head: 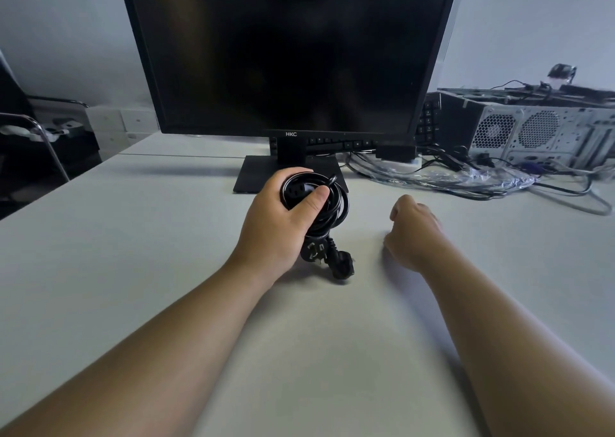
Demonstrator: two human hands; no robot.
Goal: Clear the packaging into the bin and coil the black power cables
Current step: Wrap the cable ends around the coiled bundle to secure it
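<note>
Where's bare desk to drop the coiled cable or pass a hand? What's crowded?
Free: the desk left of the left grip, out to its edge; the gap between left grip and right grip; the near stretch between the forearms. Crowded: back right, loose cables and plastic wrap before the PC case. The monitor base sits right behind the coiled cable.

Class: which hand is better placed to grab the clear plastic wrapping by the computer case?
Right. The right hand is free and nearer the crumpled clear plastic wrapping; the left hand grips the coiled black power cable.
</note>
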